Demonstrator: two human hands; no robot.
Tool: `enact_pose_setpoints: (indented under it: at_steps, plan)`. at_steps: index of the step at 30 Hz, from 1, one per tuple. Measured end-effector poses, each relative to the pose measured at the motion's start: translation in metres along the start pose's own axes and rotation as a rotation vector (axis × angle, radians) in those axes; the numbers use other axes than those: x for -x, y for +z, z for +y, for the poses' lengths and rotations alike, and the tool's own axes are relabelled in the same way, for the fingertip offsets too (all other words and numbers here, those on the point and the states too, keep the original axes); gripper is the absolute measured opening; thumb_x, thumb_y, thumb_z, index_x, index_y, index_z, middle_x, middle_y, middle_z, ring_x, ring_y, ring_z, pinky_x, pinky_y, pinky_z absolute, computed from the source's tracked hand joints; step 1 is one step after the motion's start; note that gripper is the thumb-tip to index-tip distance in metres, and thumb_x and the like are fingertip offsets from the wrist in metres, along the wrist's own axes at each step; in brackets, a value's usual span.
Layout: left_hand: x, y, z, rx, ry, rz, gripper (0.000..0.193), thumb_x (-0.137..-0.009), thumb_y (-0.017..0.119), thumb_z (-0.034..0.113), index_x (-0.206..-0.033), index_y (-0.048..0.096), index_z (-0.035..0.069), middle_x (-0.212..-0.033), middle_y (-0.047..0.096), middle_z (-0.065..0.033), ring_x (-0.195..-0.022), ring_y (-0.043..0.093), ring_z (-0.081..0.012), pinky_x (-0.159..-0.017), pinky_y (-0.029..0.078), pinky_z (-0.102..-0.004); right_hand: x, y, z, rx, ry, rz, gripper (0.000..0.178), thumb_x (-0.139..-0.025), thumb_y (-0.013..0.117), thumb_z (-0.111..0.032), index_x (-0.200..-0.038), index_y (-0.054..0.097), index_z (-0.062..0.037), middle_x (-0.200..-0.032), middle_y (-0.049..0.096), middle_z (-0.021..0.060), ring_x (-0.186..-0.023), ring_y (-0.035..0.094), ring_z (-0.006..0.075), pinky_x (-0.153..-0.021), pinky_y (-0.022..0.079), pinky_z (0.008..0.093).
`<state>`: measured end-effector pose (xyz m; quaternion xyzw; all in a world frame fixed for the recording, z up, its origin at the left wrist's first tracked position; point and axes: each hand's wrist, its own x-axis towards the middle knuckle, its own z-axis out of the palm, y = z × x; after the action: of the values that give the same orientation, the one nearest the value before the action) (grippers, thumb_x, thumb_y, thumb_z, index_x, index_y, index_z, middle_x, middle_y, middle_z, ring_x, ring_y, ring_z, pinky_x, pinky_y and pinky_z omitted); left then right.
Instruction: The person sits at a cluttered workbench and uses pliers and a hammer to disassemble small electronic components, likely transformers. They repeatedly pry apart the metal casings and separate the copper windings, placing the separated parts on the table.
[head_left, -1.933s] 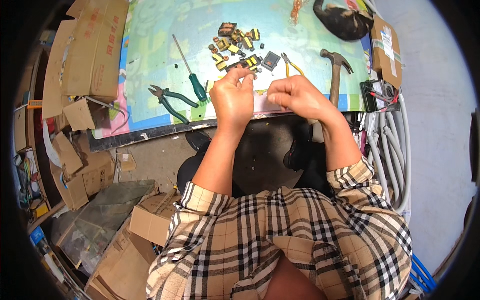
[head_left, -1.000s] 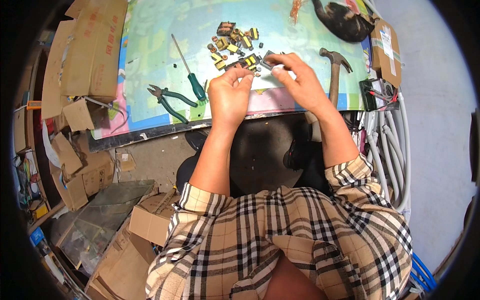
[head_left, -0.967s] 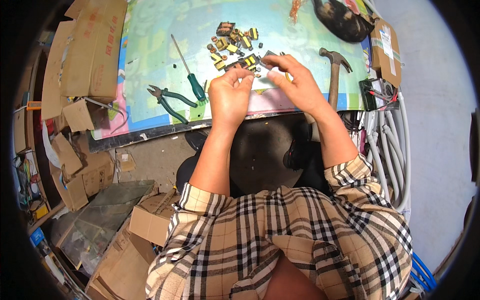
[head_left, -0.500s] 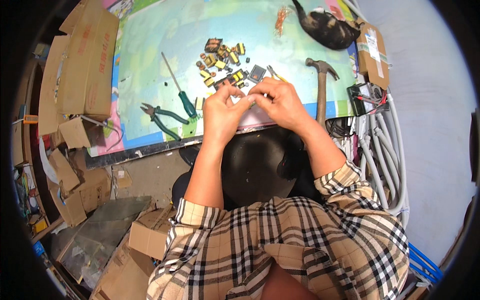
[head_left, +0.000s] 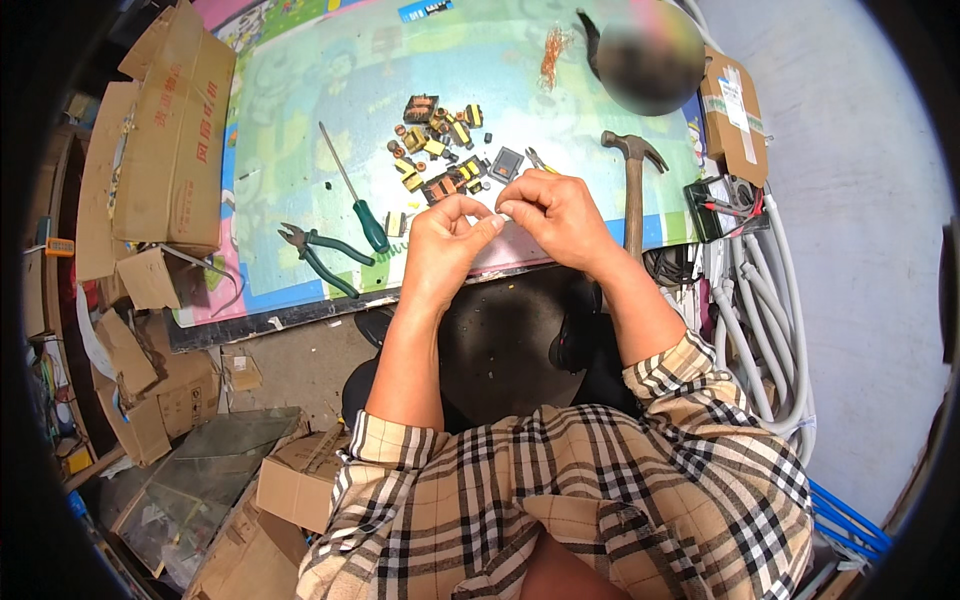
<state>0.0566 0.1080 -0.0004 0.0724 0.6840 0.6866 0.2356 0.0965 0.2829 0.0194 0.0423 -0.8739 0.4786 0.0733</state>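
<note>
My left hand (head_left: 447, 245) and my right hand (head_left: 557, 217) meet over the near edge of the table, fingertips almost touching. Thumb and fingers are pinched together on each; whatever they hold is too small to make out. Just beyond them lies a pile of small coils and transformers (head_left: 416, 139) with yellow tape and copper windings. A dark square part (head_left: 507, 164) sits beside the pile, near yellow-handled cutters (head_left: 541, 161). Left of my hands are a green-handled screwdriver (head_left: 371, 226) and open-jawed pliers (head_left: 330, 262) with dark green grips.
A hammer (head_left: 634, 195) lies right of my hands. Farther back are a copper wire bundle (head_left: 551, 58) and a blurred dark shape (head_left: 652, 60). Cardboard boxes (head_left: 170, 150) stand at the left. Beside the right edge are a black meter with red leads (head_left: 722, 208) and grey conduit (head_left: 790, 300).
The view has shifted slightly, so the table things appear a little to the left. My hands stay pinched close together, with the right fingers slightly changed in pose.
</note>
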Motion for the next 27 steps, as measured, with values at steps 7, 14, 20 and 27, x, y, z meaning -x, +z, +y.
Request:
enact_pose_setpoints:
  at_steps: [7,14,20,27]
  plan:
    - [-0.002,0.001,-0.004,-0.126,0.05,0.042,0.011,-0.079,0.075,0.006,-0.086,0.068,0.0,-0.072,0.062,-0.0002,-0.064,0.05,-0.0052,-0.056,0.04,-0.0221,0.001,-0.004,0.0,0.061,-0.068,0.081,0.011,-0.083,0.064,-0.011,-0.087,0.07,-0.0018,-0.076,0.065,0.0125,-0.071,0.064,0.0287,-0.066,0.05,0.0357]
    - [0.0,0.001,-0.002,-0.125,0.051,0.034,0.011,-0.081,0.074,0.007,-0.088,0.067,0.001,-0.073,0.063,0.0005,-0.066,0.052,-0.0056,-0.062,0.041,-0.0215,-0.001,-0.01,0.005,0.074,-0.012,0.07,0.011,-0.084,0.064,-0.011,-0.088,0.07,-0.0023,-0.078,0.065,0.0123,-0.073,0.064,0.0282,-0.068,0.05,0.0349]
    - [0.001,0.004,0.0,-0.125,0.005,-0.014,0.01,-0.082,0.074,0.009,-0.083,0.067,0.002,-0.072,0.061,0.0011,-0.065,0.049,-0.0045,-0.058,0.039,-0.0213,-0.001,-0.011,-0.002,0.025,0.01,0.009,0.012,-0.084,0.063,-0.01,-0.089,0.07,-0.0009,-0.079,0.066,0.0122,-0.073,0.064,0.0268,-0.068,0.05,0.0344]
    - [-0.003,0.004,-0.012,-0.259,0.12,0.024,0.008,-0.08,0.071,0.005,-0.086,0.065,0.003,-0.068,0.055,0.0037,-0.064,0.046,-0.0037,-0.056,0.037,-0.0208,0.0,-0.017,-0.001,0.081,0.014,0.127,0.012,-0.084,0.063,-0.01,-0.089,0.07,-0.0007,-0.08,0.066,0.0124,-0.072,0.064,0.0256,-0.067,0.049,0.0336]
